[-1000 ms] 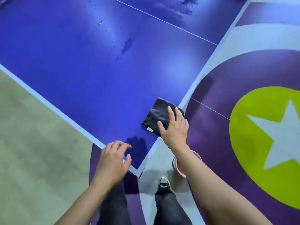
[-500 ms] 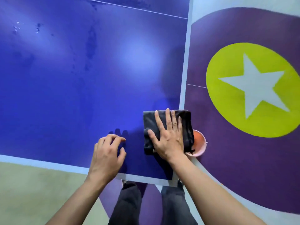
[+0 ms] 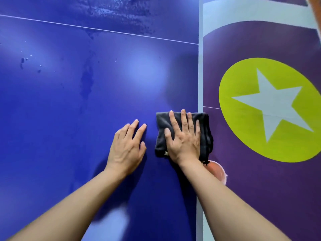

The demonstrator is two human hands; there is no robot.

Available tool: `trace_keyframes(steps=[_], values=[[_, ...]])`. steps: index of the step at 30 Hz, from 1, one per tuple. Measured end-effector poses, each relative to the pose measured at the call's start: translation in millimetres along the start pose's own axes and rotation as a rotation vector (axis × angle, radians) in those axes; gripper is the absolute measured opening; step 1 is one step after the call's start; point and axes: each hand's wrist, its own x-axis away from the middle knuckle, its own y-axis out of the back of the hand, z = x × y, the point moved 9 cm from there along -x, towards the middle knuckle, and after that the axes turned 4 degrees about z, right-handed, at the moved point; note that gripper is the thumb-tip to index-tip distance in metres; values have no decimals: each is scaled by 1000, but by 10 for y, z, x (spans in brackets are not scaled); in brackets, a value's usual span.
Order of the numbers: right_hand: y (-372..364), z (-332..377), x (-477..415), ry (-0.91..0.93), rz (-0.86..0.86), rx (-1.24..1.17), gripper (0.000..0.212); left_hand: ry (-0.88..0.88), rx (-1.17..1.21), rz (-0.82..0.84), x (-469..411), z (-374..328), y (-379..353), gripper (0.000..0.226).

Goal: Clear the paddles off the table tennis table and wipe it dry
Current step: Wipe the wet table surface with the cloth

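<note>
The blue table tennis table (image 3: 69, 136) fills the left and middle of the view. A folded dark grey cloth (image 3: 160, 133) lies on it beside the right edge line, one side hanging slightly over the edge. My right hand (image 3: 184, 138) presses flat on the cloth with straight, spread fingers. My left hand (image 3: 127, 148) rests flat on the bare table just left of the cloth. Wet streaks (image 3: 86, 77) and droplets (image 3: 24, 61) show on the table, and a wet patch (image 3: 118, 13) lies beyond the thin white centre line. No paddle is in view.
To the right lies a purple floor with a lime green circle and pale star (image 3: 271, 108). A pink bowl-like container (image 3: 217, 171) sits on the floor just past the table edge, partly hidden by my right forearm.
The view has shifted further over the table, so my legs and the near edge are out of sight. My left hand has flattened and moved forward; my right hand stays on the cloth.
</note>
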Motion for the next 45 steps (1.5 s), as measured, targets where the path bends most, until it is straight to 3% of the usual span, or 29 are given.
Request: trace_keyframes(steps=[6, 12, 20, 28, 45], values=[[10, -125, -1585, -19, 39, -2, 68, 95, -46, -57, -1084, 483, 202, 65], [16, -287, -3292, -49, 74, -4, 63, 119, -13, -113, -1159, 563, 198, 65], [66, -303, -4122, -70, 0, -41, 58, 87, -42, -163, -1221, 555, 211, 63], [-11, -186, -3396, -64, 50, -19, 58, 114, -48, -129, -1232, 600, 148, 63], [-47, 300, 206, -94, 20, -8, 69, 87, -6, -69, -1159, 563, 160, 54]])
